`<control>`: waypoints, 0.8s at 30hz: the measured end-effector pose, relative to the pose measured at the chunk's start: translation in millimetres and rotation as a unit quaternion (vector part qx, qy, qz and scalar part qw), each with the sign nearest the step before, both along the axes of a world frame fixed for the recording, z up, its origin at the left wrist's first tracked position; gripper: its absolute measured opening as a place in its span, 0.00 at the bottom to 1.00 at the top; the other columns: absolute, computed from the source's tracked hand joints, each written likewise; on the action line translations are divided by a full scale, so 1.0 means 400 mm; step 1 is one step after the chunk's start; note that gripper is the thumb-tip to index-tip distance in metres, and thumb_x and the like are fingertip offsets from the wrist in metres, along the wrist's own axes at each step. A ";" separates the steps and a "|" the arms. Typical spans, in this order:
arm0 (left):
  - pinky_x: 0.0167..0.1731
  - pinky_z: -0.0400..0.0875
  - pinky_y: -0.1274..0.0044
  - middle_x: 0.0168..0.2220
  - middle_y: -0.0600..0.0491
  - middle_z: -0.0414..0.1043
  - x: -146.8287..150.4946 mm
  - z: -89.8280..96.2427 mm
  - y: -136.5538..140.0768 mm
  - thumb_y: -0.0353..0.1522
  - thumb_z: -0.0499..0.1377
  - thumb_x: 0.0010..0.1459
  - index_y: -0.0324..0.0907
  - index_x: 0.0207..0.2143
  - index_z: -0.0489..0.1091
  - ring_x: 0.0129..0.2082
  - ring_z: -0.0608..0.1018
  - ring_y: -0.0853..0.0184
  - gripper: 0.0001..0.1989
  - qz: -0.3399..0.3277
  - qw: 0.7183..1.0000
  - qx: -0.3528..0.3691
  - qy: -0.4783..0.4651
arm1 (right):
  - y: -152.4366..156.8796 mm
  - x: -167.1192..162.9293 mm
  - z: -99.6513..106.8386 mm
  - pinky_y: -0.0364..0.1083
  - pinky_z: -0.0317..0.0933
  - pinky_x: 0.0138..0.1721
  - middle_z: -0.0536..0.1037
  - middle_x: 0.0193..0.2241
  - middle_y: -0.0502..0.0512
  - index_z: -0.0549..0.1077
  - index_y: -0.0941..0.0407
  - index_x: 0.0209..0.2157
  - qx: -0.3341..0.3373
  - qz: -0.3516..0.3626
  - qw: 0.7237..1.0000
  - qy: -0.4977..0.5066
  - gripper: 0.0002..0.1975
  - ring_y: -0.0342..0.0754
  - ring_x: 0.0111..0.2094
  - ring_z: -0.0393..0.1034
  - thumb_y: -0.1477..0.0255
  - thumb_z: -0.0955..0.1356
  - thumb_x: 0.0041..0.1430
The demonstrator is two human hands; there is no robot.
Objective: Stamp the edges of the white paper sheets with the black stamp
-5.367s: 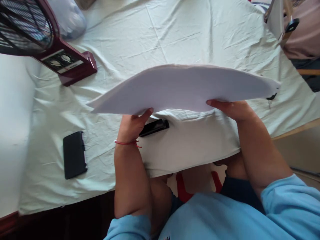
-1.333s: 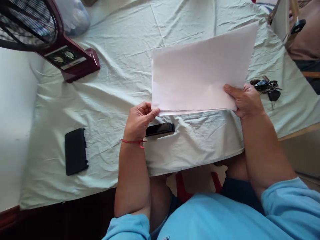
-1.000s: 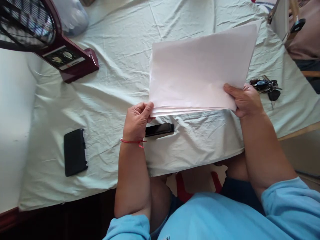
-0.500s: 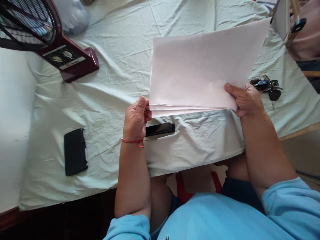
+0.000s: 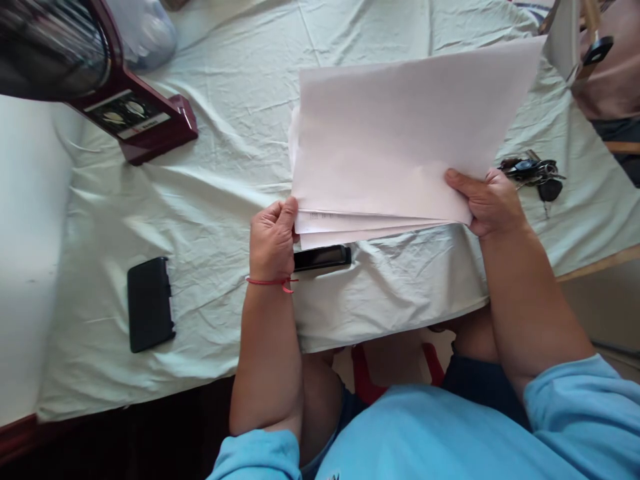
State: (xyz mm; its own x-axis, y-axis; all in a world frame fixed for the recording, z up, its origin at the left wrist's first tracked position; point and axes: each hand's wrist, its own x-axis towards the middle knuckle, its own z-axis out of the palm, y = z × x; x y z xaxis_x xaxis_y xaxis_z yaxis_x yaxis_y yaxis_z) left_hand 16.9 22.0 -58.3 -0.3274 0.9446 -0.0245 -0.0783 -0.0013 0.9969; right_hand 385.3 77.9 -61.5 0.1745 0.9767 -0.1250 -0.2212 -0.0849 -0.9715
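The right hand (image 5: 493, 203) pinches the near right corner of the paper stack (image 5: 400, 133) above the tablecloth (image 5: 225, 167); the left hand (image 5: 273, 237) fingers its fanned left edge, just over a stapler (image 5: 323, 257); keys (image 5: 535, 173) lie just beside the right hand.

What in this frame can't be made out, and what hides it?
Head view:
- Fingers of the right hand: under the paper stack.
- Print on a lower sheet: too small to read.
- Black device: its left end is behind the left hand.
- Fan: cut by the frame edge, grille blurred.
- Keys: too small to count.
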 end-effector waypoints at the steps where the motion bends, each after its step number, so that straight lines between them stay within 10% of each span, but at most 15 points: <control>1: 0.15 0.51 0.79 0.21 0.61 0.56 0.001 -0.001 0.002 0.65 0.84 0.50 0.45 0.24 0.68 0.19 0.56 0.74 0.41 0.005 1.000 0.004 -0.005 | 0.000 0.000 0.000 0.60 0.88 0.63 0.93 0.48 0.54 0.88 0.48 0.41 0.000 0.000 1.000 0.002 0.27 0.62 0.57 0.89 0.56 0.93 0.43; 8: 0.26 0.68 0.82 0.28 0.58 0.73 -0.001 -0.013 0.014 0.54 0.91 0.42 0.44 0.30 0.79 0.27 0.70 0.73 0.33 0.045 0.998 0.044 -0.012 | -0.012 -0.015 0.017 0.57 0.89 0.56 0.93 0.48 0.54 0.89 0.50 0.42 0.001 0.010 1.000 0.002 0.25 0.59 0.50 0.91 0.56 0.92 0.46; 24: 0.28 0.77 0.76 0.26 0.58 0.70 0.010 -0.021 0.009 0.59 0.86 0.55 0.45 0.27 0.72 0.27 0.76 0.68 0.35 0.042 0.995 0.067 -0.057 | -0.018 -0.020 0.024 0.60 0.89 0.60 0.93 0.48 0.52 0.87 0.45 0.40 -0.001 0.008 1.000 -0.015 0.24 0.64 0.56 0.90 0.56 0.92 0.44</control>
